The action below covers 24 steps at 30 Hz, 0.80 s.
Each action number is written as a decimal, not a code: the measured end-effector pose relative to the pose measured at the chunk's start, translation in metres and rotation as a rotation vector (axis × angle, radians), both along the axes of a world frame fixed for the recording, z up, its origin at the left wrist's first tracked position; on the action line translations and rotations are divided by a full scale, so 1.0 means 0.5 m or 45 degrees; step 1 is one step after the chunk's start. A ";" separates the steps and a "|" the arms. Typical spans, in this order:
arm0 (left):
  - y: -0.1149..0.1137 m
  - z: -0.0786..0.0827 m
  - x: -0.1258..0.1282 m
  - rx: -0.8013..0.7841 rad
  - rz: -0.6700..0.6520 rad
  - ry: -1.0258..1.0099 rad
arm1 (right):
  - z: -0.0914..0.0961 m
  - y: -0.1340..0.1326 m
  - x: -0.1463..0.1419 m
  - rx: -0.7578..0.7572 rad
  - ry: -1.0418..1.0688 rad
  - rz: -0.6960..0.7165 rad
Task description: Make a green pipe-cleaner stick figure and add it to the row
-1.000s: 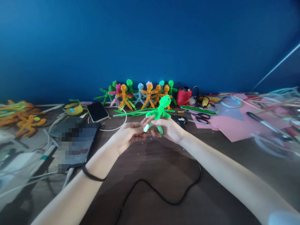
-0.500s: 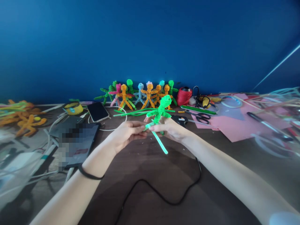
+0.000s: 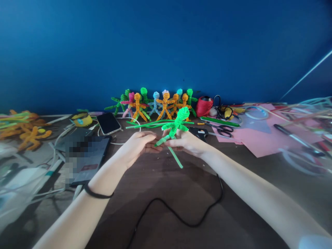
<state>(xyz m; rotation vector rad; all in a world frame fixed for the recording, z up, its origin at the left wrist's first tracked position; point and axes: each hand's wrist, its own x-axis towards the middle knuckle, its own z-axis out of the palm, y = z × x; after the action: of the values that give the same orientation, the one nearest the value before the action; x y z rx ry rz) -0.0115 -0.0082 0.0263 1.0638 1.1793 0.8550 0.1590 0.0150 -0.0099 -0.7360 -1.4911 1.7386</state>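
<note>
A bright green pipe cleaner figure (image 3: 178,120) with a coiled head and wrapped limbs is held up over the table, tilted. My right hand (image 3: 188,141) is closed on its lower body, thumb across the front. One leg is wrapped thick and points down left; from the other side a straight, unwrapped pipe cleaner end (image 3: 176,158) hangs down right. My left hand (image 3: 141,143) is beside the wrapped leg, thumb raised away from it and fingers curved behind its tip. Whether those fingers touch the leg, I cannot tell.
Several finished figures (image 3: 166,105) stand along the blue wall, loose green pipe cleaners (image 3: 147,124) before them. At left lie a phone (image 3: 108,123) and a tablet (image 3: 90,162); at right, scissors (image 3: 225,130), a glue gun (image 3: 199,132) and pink paper (image 3: 259,138). A black cable (image 3: 178,221) crosses the front.
My left thumb has come off the figure's leg, and the left hand has drawn slightly left. The figure has tipped slightly, its hanging end shifting left, still in my right hand.
</note>
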 end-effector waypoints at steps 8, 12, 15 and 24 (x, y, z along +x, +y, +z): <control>-0.004 -0.005 0.005 0.199 -0.118 0.247 | -0.002 -0.001 -0.001 0.125 -0.074 -0.011; -0.005 -0.005 0.003 0.192 -0.093 0.250 | -0.001 0.001 0.002 0.195 -0.079 0.000; -0.005 -0.002 0.001 0.185 -0.096 0.236 | -0.002 0.003 0.002 0.217 -0.050 -0.017; -0.004 0.006 -0.006 0.144 -0.134 0.165 | -0.001 0.003 -0.002 0.212 -0.105 -0.094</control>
<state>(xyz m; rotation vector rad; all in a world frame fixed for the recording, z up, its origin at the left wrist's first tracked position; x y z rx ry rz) -0.0145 -0.0101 0.0291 1.2782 1.1825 0.7873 0.1578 0.0166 -0.0105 -0.7735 -1.6212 1.5248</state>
